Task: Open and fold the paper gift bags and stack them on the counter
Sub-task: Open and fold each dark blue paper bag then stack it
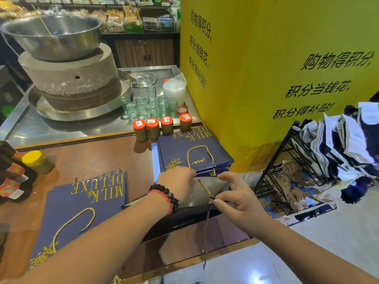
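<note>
I see a black wire rack (287,160) on the right holding a jumble of navy and white bags (336,140), with brown paper items on its lower shelf. On the steel counter (61,128) behind sit clear glass jars (149,107), which look empty, and four red-lidded jars (162,126) of olive-brown paste in a row. A steel bowl (53,35) rests on top of a stone mill (71,78); I cannot tell what is in it. A yellow-lidded jar (38,161) stands on the wooden counter (92,156) at the left.

My left hand (178,185), wrist ringed by a dark bead bracelet (166,196) and a red cord, reaches down into the open bag (194,203) at the counter's near edge; its fingers are hidden inside, so I cannot tell how they lie. My right hand (240,197) pinches the gold rope handle (205,188) at the bag's rim between thumb and forefinger, the other fingers spread loose.

The open bag is navy outside and pale grey inside, its mouth facing up. A second cord hangs from it down past the counter edge. One flat stack (192,152) of navy bags printed MILK DELUXE lies just behind it, against the yellow pillar (266,78); another stack (86,206) lies to the left, partly under my left forearm
</note>
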